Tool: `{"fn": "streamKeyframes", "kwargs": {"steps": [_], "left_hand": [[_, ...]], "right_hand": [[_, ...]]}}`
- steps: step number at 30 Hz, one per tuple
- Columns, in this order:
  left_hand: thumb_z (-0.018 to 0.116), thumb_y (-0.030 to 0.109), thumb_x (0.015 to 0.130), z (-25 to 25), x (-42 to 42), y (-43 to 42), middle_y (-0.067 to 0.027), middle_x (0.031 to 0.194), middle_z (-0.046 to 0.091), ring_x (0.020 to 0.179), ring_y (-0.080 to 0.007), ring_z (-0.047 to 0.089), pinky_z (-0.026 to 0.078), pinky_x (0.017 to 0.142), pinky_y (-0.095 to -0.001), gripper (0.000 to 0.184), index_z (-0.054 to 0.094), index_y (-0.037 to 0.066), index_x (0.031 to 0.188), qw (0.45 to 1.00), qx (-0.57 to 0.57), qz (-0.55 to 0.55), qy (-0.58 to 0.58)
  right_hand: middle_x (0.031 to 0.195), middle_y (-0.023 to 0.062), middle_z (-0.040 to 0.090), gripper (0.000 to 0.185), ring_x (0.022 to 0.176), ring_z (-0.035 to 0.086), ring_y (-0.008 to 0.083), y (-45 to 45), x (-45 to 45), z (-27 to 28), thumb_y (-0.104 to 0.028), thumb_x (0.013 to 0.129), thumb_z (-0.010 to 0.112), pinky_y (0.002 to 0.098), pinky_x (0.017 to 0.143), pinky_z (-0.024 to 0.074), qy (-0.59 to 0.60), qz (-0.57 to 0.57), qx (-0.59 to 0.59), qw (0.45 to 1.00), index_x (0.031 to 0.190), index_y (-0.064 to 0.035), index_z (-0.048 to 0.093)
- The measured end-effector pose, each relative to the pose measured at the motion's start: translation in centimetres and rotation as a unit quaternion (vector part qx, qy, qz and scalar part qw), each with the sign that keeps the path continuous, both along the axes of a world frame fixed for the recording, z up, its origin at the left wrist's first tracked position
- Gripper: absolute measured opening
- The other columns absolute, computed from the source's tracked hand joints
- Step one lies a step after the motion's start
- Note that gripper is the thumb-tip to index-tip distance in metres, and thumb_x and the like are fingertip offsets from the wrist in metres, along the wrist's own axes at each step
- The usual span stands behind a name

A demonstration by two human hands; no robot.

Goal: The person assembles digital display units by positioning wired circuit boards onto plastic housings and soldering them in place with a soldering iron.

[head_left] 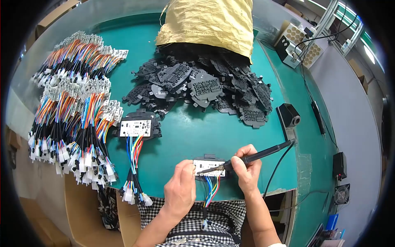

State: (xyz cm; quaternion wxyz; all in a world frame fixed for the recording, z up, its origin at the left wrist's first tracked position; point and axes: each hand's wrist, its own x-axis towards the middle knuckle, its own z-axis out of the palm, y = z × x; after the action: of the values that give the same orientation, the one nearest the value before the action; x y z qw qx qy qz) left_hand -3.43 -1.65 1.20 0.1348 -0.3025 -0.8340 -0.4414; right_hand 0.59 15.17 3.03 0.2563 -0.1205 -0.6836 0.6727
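Observation:
A black soldering iron (263, 153) is gripped in my right hand (247, 168), its tip pointing left onto a white circuit board (214, 168). The board lies on a black plastic piece (209, 157) at the table's front edge, with coloured wires (212, 190) hanging down from it. At the board's left end my left hand (181, 185) is closed, fingertips pressed on its edge. To the left, another white board (135, 128) rests on a black plastic part (155, 125), its wires trailing towards the front edge.
Wired boards (74, 103) are heaped at the left. Black plastic parts (205, 86) spill from a yellow sack (205, 24) at the back. An iron stand (289, 116) stands at the right, near a cable (276, 168). Cardboard boxes (82, 210) sit below the front edge.

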Motion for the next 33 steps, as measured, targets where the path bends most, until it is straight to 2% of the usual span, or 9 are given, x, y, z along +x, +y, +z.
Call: {"fn": "streamKeyframes", "kwargs": {"steps": [20,33], "left_hand": [[0.060,-0.011,0.070,-0.19,-0.01,-0.19,-0.0149,0.092,0.056,0.074,-0.0277,0.058,0.048,0.061,-0.0337,0.036,0.045,0.001,0.100,1.000,-0.003,-0.011,0.002],[0.060,-0.010,0.070,-0.01,0.01,-0.18,-0.0136,0.092,0.056,0.075,-0.0281,0.058,0.048,0.061,-0.0336,0.031,0.046,0.002,0.095,1.000,-0.004,-0.005,-0.006]], "right_hand": [[0.062,-0.0053,0.043,0.016,0.053,0.036,0.0016,0.03,-0.11,0.08,-0.009,0.076,0.062,0.0177,0.046,0.0279,-0.020,-0.014,0.013,1.000,0.075,-0.0041,0.047],[0.063,-0.0050,0.043,0.017,0.053,0.037,0.0016,0.11,-0.04,0.18,-0.012,0.077,0.062,0.0175,0.046,0.0283,-0.031,-0.005,0.014,0.999,0.076,-0.0036,0.047]]}}
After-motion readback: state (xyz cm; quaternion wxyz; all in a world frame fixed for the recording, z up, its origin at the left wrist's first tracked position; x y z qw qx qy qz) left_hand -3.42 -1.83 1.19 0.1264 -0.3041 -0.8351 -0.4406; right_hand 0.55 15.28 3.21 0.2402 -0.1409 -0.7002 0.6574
